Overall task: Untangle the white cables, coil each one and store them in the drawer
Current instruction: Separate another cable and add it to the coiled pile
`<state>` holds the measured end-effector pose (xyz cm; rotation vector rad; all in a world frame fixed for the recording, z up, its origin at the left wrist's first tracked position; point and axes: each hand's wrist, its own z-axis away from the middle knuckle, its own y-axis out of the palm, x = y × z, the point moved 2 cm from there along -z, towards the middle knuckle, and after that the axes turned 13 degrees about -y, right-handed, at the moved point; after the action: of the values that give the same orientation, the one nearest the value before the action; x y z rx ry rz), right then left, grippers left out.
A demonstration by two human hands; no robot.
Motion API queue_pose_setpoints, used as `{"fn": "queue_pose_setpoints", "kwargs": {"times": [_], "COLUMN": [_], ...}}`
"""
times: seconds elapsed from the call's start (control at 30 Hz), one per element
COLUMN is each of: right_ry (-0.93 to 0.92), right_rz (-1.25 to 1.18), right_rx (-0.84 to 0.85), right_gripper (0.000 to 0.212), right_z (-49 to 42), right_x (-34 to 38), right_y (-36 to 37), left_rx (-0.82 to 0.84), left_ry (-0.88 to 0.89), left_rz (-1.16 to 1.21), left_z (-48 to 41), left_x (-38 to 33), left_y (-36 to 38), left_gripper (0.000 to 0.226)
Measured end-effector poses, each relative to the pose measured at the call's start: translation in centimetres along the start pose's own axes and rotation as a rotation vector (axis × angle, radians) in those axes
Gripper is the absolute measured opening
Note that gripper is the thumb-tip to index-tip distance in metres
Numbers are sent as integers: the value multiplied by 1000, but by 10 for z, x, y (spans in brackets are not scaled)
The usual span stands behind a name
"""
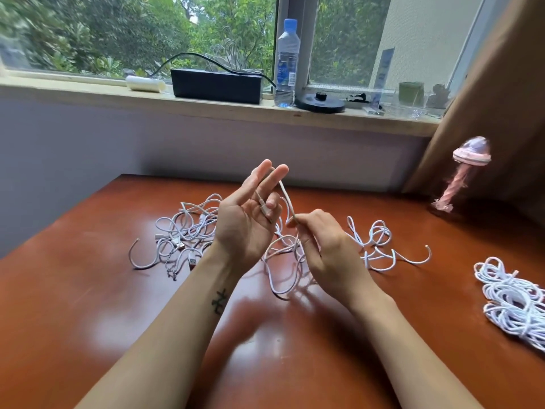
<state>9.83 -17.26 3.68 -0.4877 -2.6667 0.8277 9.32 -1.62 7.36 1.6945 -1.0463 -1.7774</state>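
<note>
I work over a red-brown table (pixel 88 305). The loose tangle of white cables (pixel 182 231) sprawls across its middle and runs behind both hands. A coiled bundle (pixel 513 302) sits well apart at the right edge, probably parked there so finished coils stay clear of the mess. No drawer is in view.

My left hand (pixel 244 228) is raised palm-up with the index and middle fingers straight, serving, I judge, as a form to wind on. My right hand (pixel 321 243) is just beside it, thumb and forefinger pinching the working cable (pixel 286 199). That cable climbs from the pinch over the left fingertips, then down the fingers to its plug (pixel 263 208). The plug seems pinned by the curled ring finger, though blur keeps me from being sure. The slack trails down from the right hand to the table.
</note>
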Motion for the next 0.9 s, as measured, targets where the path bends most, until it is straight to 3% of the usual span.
{"fn": "queue_pose_setpoints", "kwargs": {"times": [0.2,0.33,0.5,0.77,0.9], "right_ry": [55,82,104,28,12], "right_rz": [-14,44,93,25,111], "right_rx": [30,154,189,161,109], "right_gripper": [23,31,31,13,11], "right_z": [4,7,8,8,8], "right_x": [0,1,3,1,-2], "right_y": [-3,5,3,-1,-14], "left_rx": [3,-35,-22,-165,-109], "left_ry": [23,117,195,396,412], "left_rz": [12,-156,-261,-897,-1191], "left_z": [-1,-5,-9,-12,-10], "left_x": [2,6,11,23,30], "left_y": [-3,-4,-5,-16,-21], "left_gripper": [39,41,50,55,56]}}
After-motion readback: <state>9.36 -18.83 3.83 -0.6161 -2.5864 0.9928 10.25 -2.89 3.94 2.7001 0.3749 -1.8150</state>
